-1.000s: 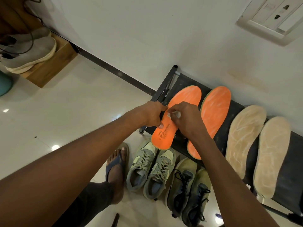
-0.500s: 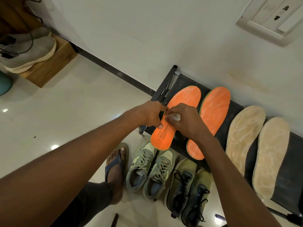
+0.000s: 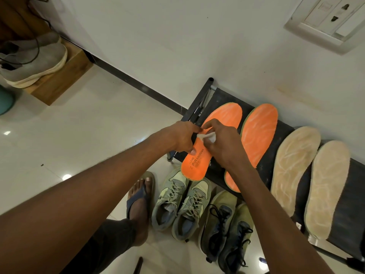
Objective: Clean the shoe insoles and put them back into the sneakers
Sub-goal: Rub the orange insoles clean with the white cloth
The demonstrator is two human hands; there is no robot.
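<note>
An orange insole with printed text lies on the left end of a black rack. My left hand grips its left edge, thumb on top. My right hand pinches a small white cloth against the insole's middle. A second orange insole lies beside it. Two beige insoles lie further right. On the floor below stand a grey-green pair of sneakers and an olive pair of sneakers with black laces.
My sandalled foot stands left of the sneakers. A wooden box with a grey shoe on it sits at the far left by the wall. A socket plate is on the wall, top right.
My right hand has slid slightly up the insole and more of the white cloth shows under its fingers. My left hand keeps its grip on the insole's edge.
</note>
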